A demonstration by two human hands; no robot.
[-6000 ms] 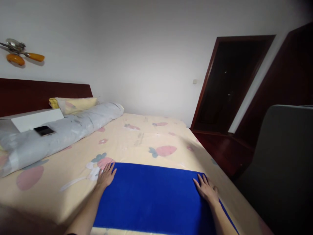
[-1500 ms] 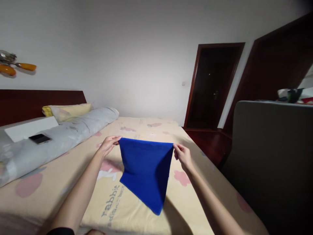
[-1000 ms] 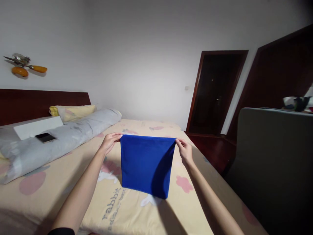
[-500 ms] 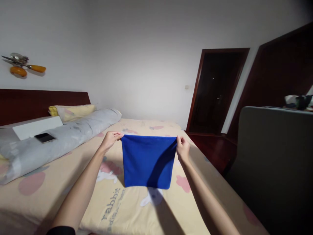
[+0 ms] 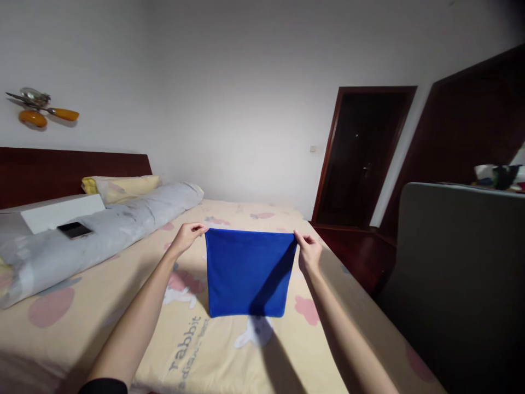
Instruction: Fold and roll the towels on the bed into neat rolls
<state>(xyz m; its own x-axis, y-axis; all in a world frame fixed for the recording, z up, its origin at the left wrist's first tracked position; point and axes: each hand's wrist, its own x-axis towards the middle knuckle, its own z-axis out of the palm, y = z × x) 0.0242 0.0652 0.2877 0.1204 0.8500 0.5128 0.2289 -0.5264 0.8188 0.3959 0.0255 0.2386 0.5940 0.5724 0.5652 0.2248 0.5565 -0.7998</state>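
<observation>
A plain blue cloth (image 5: pixel 241 273) hangs spread out like a square above the bed (image 5: pixel 229 361). My left hand (image 5: pixel 189 237) pinches its upper left corner between thumb and fingers. At the upper right corner, my right hand (image 5: pixel 309 251) holds the cloth in the same kind of pinch. The top edge is drawn nearly straight between the two hands. A shadow falls across the cloth's right part. Whether its lower edge touches the sheet I cannot tell.
On the left of the bed lie a long grey rolled quilt (image 5: pixel 135 219), a white box (image 5: pixel 61 212), a phone (image 5: pixel 75 230) and a yellow pillow (image 5: pixel 123 189). A dark chair back (image 5: pixel 459 262) stands close on the right. Beyond it is a dark door (image 5: pixel 363 158).
The cloth has flattened and its top edge is pulled a little straighter. Both hands keep their corners, and the right fingers have shifted slightly. The view has tilted a little.
</observation>
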